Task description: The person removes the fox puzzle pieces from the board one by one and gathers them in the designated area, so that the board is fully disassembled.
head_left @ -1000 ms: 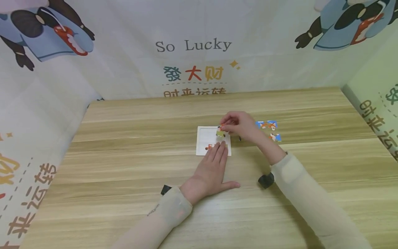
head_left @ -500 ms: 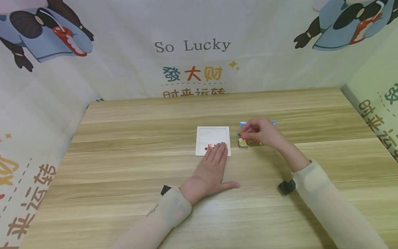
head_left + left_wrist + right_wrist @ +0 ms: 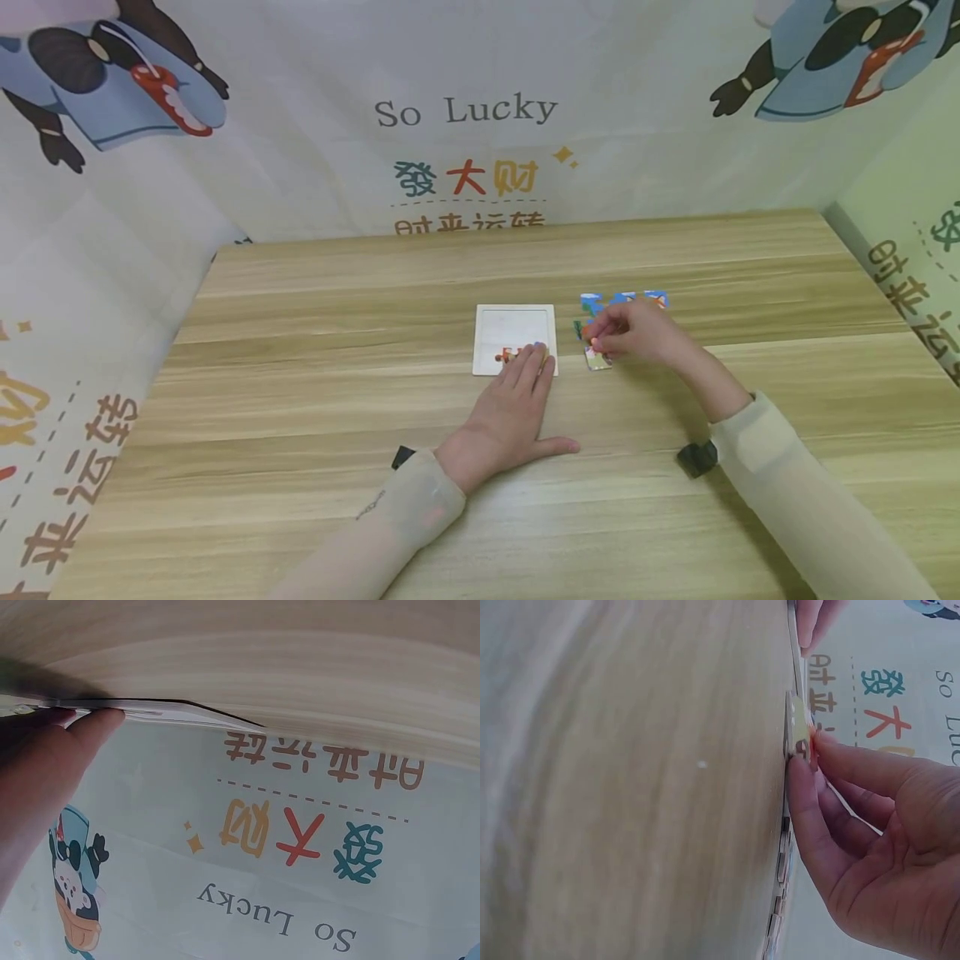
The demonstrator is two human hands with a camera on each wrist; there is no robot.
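My left hand (image 3: 501, 414) lies with straight fingers over the lower right part of a white square puzzle tray (image 3: 477, 333), thumb spread out on the table. Beside its fingertips, orange puzzle pieces (image 3: 504, 355) show inside the tray; others are hidden under the fingers. To the right of the tray, my right hand (image 3: 643, 332) pinches a yellow-green jigsaw piece (image 3: 597, 359) between thumb and forefinger. In the right wrist view this jigsaw piece (image 3: 799, 726) stands tilted, close over the table. More loose pieces (image 3: 591, 300) lie around and partly beneath the right hand.
Blue-topped pieces (image 3: 656, 297) form a rough row behind the right hand. The wooden table (image 3: 337, 333) reaches back to a printed cloth (image 3: 465, 50) hanging behind it. A black wrist camera (image 3: 697, 458) sits at the right sleeve.
My right hand has moved from over the tray to the loose pieces on its right, taking the jigsaw piece along, then slightly nearer the front. The left hand has stayed in place.
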